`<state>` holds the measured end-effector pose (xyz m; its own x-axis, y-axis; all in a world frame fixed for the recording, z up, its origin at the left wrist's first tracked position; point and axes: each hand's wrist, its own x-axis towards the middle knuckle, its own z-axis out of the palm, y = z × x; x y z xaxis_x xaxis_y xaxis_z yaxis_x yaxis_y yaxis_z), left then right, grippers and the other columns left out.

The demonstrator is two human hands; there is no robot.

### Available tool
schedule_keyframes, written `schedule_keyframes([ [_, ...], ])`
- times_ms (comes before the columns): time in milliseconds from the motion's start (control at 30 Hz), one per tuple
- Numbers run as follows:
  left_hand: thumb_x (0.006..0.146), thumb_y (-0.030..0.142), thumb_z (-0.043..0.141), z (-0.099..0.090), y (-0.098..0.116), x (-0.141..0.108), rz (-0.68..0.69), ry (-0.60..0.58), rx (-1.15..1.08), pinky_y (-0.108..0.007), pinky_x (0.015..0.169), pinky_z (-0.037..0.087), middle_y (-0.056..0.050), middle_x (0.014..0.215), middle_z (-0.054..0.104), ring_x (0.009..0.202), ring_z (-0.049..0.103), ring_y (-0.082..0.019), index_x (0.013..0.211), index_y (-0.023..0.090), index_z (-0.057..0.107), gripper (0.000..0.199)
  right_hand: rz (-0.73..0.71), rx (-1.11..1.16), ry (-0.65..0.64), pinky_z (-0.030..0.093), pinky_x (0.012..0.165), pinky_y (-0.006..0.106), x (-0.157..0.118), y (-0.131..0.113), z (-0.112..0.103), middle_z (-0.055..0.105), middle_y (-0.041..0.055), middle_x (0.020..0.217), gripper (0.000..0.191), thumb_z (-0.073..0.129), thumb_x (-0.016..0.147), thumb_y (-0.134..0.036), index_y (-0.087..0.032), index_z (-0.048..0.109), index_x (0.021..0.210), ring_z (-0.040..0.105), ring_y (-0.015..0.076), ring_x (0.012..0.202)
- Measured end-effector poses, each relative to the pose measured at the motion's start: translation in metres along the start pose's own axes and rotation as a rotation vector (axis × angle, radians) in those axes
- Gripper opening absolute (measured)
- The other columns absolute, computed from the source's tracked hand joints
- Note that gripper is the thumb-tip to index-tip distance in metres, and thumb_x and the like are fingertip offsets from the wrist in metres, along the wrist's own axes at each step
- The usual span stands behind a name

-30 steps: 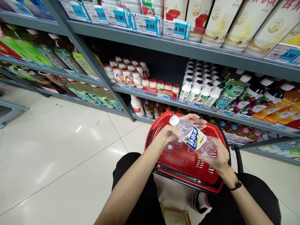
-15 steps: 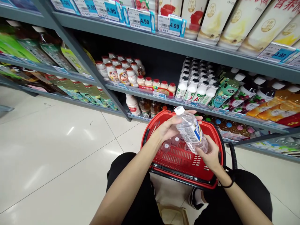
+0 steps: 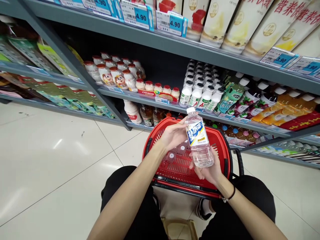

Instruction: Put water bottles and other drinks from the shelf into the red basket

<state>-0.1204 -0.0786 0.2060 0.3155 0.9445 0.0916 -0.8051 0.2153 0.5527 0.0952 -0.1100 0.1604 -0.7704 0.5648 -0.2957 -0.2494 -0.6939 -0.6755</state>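
Observation:
Over the red shopping basket I hold a clear plastic drink bottle with a white cap and a blue, white and yellow label. It leans slightly, cap up and toward the shelf, with its front label facing me. My left hand grips it near the shoulder, fingers partly hidden behind it. Under and beside the bottle's base, my right hand supports it with curled fingers. Several bottles with pale round caps lie inside the basket, below my left hand.
Ahead, a grey shelf carries small white bottles with dark caps, red-capped bottles and juice bottles. The basket's black handle sticks out right. A wooden stool shows between my legs, above the tiled floor.
The bottle has been turned in my hands, so the front label now faces me instead of the barcode side. My right hand has shifted beneath its base. The view has moved slightly right.

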Motion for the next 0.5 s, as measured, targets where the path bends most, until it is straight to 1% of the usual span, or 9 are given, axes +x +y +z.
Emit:
schedule_keyframes([
  [67,0.079,0.023,0.071,0.001,-0.002,0.001,-0.011,0.044,0.02,-0.034,0.089,0.045,-0.007,0.114,0.073,0.101,0.064,-0.022,0.13,0.022,0.067,0.051,-0.012,0.076,-0.019,0.035,0.032,0.021,0.001,0.002,-0.003,0.077,0.0163,0.085,0.082,0.041,0.09,-0.084,-0.011,0.072,0.109,0.062,0.017,0.041],
  [133,0.077,0.021,0.075,0.001,-0.004,0.002,-0.019,0.099,0.056,-0.031,0.083,0.044,-0.005,0.11,0.072,0.094,0.062,-0.019,0.125,0.023,0.069,0.048,-0.009,0.118,-0.047,0.034,0.033,0.02,0.001,0.003,-0.004,0.077,0.0162,0.084,0.083,0.039,0.09,-0.085,-0.011,0.071,0.11,0.062,0.0166,0.041],
  [233,0.077,0.024,0.079,0.003,-0.007,0.004,-0.01,0.184,0.128,-0.029,0.08,0.044,-0.004,0.107,0.071,0.09,0.061,-0.017,0.119,0.024,0.071,0.042,0.033,0.147,-0.094,0.035,0.035,0.02,0.0,0.002,-0.002,0.077,0.0151,0.082,0.086,0.041,0.088,-0.088,-0.011,0.069,0.112,0.062,0.0164,0.041],
  [300,0.079,0.029,0.08,0.002,-0.01,0.005,-0.009,0.213,0.185,-0.029,0.078,0.045,-0.004,0.104,0.071,0.087,0.061,-0.017,0.118,0.023,0.071,0.04,0.065,0.158,-0.116,0.037,0.036,0.021,-0.001,0.001,-0.001,0.077,0.0136,0.081,0.087,0.041,0.086,-0.09,-0.012,0.068,0.113,0.065,0.0182,0.044],
  [400,0.079,0.037,0.081,0.001,-0.013,0.007,-0.008,0.231,0.245,-0.03,0.076,0.047,-0.006,0.102,0.072,0.082,0.062,-0.017,0.119,0.022,0.071,0.044,0.102,0.149,-0.132,0.04,0.037,0.022,-0.002,-0.001,0.0,0.076,0.0118,0.076,0.088,0.041,0.084,-0.092,-0.012,0.067,0.111,0.067,0.0208,0.048],
  [500,0.078,0.043,0.082,-0.001,-0.017,0.009,-0.023,0.263,0.254,-0.031,0.074,0.05,-0.007,0.107,0.073,0.081,0.063,-0.018,0.122,0.022,0.071,0.05,0.104,0.139,-0.156,0.041,0.037,0.023,-0.001,-0.001,-0.001,0.075,0.0122,0.074,0.087,0.044,0.083,-0.091,-0.011,0.067,0.108,0.067,0.0213,0.05],
])
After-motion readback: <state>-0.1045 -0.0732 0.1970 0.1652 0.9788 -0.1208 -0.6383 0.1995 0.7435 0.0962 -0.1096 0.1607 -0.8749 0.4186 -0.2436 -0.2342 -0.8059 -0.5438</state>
